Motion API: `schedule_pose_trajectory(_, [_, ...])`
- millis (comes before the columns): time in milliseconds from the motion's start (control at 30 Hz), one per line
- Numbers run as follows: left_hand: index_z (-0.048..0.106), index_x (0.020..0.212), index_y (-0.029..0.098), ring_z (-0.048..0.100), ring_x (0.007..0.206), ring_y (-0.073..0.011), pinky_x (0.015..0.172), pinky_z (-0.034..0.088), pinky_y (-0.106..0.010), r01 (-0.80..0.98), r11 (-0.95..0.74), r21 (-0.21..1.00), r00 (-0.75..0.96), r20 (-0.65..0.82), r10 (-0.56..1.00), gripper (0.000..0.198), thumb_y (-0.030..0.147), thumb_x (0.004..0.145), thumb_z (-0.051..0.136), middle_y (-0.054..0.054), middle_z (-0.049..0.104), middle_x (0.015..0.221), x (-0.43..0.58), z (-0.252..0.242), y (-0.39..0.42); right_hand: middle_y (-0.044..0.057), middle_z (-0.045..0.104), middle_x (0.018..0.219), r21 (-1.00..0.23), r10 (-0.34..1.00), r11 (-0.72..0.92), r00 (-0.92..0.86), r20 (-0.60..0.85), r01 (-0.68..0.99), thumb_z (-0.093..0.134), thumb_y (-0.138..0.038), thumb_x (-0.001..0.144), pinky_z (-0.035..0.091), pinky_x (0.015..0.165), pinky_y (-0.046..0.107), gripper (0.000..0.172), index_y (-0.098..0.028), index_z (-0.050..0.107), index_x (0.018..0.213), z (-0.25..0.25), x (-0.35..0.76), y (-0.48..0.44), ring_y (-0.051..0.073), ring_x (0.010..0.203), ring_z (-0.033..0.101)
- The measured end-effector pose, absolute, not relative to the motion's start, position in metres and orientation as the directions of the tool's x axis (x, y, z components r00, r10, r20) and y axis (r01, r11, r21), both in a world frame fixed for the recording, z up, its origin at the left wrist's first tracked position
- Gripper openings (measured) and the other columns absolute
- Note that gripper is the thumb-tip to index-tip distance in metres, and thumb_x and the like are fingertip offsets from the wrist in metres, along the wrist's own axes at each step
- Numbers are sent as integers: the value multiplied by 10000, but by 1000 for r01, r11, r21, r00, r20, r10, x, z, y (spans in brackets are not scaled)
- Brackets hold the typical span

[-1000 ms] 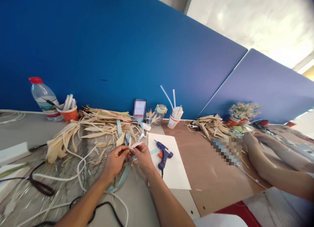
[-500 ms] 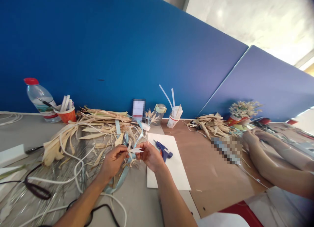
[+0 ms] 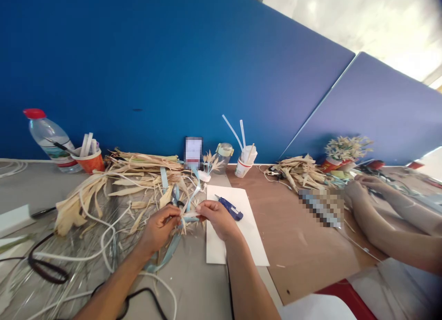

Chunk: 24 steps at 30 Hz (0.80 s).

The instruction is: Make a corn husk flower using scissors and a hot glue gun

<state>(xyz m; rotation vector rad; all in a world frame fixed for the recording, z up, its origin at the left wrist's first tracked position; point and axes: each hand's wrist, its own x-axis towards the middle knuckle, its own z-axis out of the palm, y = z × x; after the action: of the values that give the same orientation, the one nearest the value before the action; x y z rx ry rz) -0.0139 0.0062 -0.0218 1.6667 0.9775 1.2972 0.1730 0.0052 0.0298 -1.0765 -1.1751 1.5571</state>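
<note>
Between my two hands stretches a pale piece of dried husk (image 3: 189, 214), cut into pointed petal shapes. My left hand (image 3: 161, 225) pinches its left end between thumb and fingertips. At the other end, the fingers of my right hand (image 3: 217, 215) are closed on the tip. Just right of that hand, a blue glue gun (image 3: 229, 207) lies on a white board (image 3: 238, 241). Light blue ribbon (image 3: 169, 253) and loose dried husks (image 3: 138, 191) lie behind and beneath my hands.
A tilted plastic bottle (image 3: 51, 142) and an orange cup (image 3: 90, 161) stand at the left. White cables (image 3: 103, 246) cross the table. A paper cup with glue sticks (image 3: 243, 167) stands at the back. Another person's hands (image 3: 359, 189) work at the right, near husk flowers (image 3: 347, 149).
My right hand has shifted slightly right, its fingers now closed on the husk's tip and the piece drawn out straighter. My left hand keeps its pinch. The camera view has shifted slightly.
</note>
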Motion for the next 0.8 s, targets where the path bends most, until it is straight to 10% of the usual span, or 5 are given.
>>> schedule_pose_trajectory(800, [694,1056,179,561,757,-192,736,450,-305,94,-125,988,388,80,918,349,362,816,521,-50,638,776,-14,-5,-2,-23,512,613,-986,983,62,-180,33,154,570,-287,745,328,586,237,175,-164,616,629,29,175,4,112,602,449])
